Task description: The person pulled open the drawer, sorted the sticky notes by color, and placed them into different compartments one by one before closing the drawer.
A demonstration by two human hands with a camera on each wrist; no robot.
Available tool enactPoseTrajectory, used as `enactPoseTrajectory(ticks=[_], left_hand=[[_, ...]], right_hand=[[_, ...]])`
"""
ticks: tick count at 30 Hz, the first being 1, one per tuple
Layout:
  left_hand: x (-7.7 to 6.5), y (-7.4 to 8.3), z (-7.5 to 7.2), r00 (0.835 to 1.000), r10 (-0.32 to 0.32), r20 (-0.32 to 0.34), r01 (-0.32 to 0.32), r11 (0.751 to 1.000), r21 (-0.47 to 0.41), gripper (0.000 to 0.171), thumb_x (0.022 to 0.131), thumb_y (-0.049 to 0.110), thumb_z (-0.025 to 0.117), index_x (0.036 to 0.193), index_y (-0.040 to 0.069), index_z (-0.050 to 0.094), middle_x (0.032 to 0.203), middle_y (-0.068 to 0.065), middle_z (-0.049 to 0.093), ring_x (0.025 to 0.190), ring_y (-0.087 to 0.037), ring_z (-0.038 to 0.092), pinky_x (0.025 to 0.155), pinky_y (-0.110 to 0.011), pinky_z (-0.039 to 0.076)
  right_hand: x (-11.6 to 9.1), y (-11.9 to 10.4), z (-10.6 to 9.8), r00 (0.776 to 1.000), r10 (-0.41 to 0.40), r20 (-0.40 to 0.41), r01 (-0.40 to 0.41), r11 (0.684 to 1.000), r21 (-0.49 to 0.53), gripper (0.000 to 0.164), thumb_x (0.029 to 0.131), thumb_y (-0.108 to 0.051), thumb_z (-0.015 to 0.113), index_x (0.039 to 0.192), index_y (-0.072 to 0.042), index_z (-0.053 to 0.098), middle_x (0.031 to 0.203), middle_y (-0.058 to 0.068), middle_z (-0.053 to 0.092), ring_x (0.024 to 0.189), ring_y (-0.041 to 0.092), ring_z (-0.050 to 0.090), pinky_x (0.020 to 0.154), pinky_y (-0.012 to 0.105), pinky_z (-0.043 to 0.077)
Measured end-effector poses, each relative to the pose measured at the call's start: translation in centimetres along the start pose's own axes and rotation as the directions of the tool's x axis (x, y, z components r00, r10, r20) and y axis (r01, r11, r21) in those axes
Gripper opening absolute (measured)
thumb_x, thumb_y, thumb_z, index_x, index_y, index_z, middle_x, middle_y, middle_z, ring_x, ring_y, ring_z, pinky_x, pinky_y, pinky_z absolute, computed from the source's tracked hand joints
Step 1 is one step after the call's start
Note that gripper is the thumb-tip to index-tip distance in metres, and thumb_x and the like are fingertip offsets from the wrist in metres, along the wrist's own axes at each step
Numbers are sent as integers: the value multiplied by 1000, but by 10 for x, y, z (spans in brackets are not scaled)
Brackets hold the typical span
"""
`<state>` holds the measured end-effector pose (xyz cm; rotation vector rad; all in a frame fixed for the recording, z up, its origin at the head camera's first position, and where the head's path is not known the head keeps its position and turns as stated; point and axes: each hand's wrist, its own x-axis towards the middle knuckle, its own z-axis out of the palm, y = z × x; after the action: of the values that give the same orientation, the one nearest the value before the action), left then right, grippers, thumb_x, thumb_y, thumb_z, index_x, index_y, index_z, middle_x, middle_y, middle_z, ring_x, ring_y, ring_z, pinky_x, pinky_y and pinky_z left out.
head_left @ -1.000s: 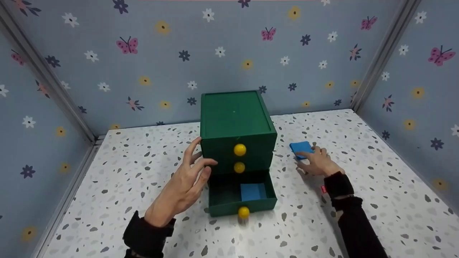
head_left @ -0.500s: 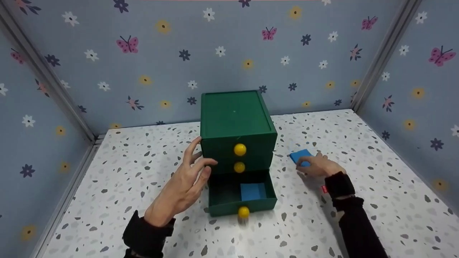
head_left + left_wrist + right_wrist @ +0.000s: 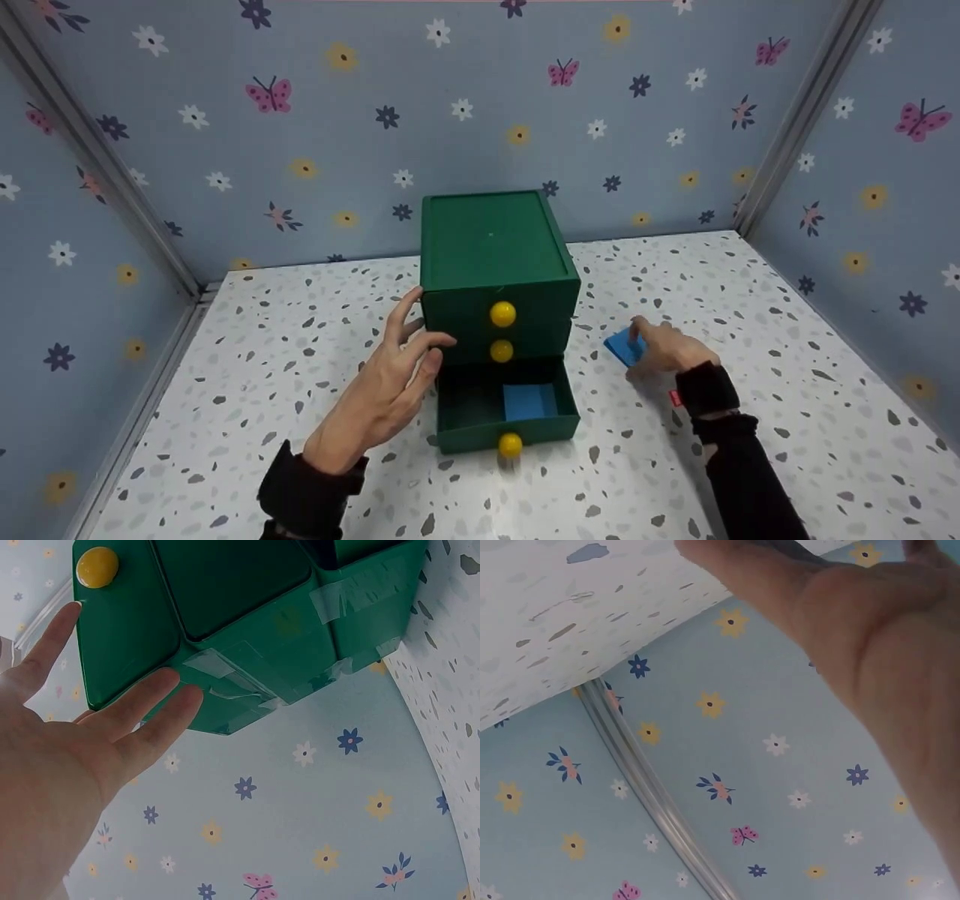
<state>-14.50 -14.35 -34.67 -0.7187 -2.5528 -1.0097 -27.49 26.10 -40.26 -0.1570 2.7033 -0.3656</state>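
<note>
A green drawer unit with yellow knobs stands mid-table in the head view. Its bottom drawer is pulled out, with a flat blue square lying in the right part. My left hand touches the unit's front left edge, fingers spread; the left wrist view shows its fingertips against the green casing. Right of the unit lies a small blue square, which looks like a folded cloth. My right hand holds it between thumb and fingers, partly covering it. The right wrist view hides the cloth.
The speckled white tabletop meets flowered blue panels at the back and sides. A metal corner post rises at the back right. Clear tape shows on the unit's side. A small red tag shows beside the right cuff.
The blue folded cloth has slid toward the viewer and turned on the table. My right hand's fingers have shifted from above it to its edges. My left hand has stayed in place.
</note>
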Motion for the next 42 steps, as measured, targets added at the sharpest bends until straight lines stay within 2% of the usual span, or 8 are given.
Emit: enactPoseTrajectory(ticks=[5,11,16,19,24,29,35,42], left_hand=[[0,0,0,1000,-18,10,18,1000,-7,23,102,28,40,115,25,60,160,2,4,134,-32,43,96,-47,49],[1,0,0,1000,-11,9,11,1000,-14,24,102,27,40,115,24,60,160,1,4,134,-32,42,97,-47,49],[0,-1,1,1000,-3,5,3,1000,-14,24,102,27,40,115,23,60,160,0,4,135,-32,42,98,-48,48],[0,-1,1,1000,-19,9,19,1000,-15,25,102,29,40,116,23,60,160,3,3,135,-32,41,98,-49,48],[0,0,0,999,-41,21,41,999,-19,25,102,31,40,116,25,60,160,5,1,135,-32,40,99,-51,46],[0,1,0,998,-47,28,48,999,-21,26,102,32,40,116,24,60,160,5,1,136,-33,40,99,-51,46],[0,1,0,998,-49,28,50,999,-21,26,102,32,40,115,24,60,160,6,1,135,-33,40,98,-50,47],[0,1,0,1000,-28,14,28,1000,-10,27,102,30,40,115,19,61,160,3,3,134,-33,42,98,-49,48]], right_hand=[[4,2,5,999,-8,-47,6,999,-39,75,71,-35,80,130,-21,36,121,27,46,107,40,47,78,55,49],[2,-1,2,1000,-16,15,16,1000,-6,83,67,-32,84,132,-28,32,119,20,46,101,33,48,72,44,46],[0,-7,-2,997,-45,62,44,999,23,78,70,-25,80,132,-35,34,123,22,44,98,30,48,67,36,44],[-2,-11,-2,995,-46,85,45,999,18,81,69,-22,79,135,-40,35,132,26,39,101,31,47,69,40,45],[-7,-15,2,992,24,123,-24,1000,-6,85,65,-21,80,134,-50,40,141,25,32,101,31,46,70,46,47],[-9,-16,2,994,12,109,-8,999,-35,67,64,-22,79,121,-45,51,127,16,43,99,31,47,69,46,47],[-15,-16,-7,994,-1,109,1,1000,-3,63,67,-25,78,120,-41,48,127,18,40,101,33,47,70,47,49],[-44,-22,-30,990,-124,67,117,988,99,62,65,-22,77,119,-34,48,128,23,38,108,39,45,76,44,49]])
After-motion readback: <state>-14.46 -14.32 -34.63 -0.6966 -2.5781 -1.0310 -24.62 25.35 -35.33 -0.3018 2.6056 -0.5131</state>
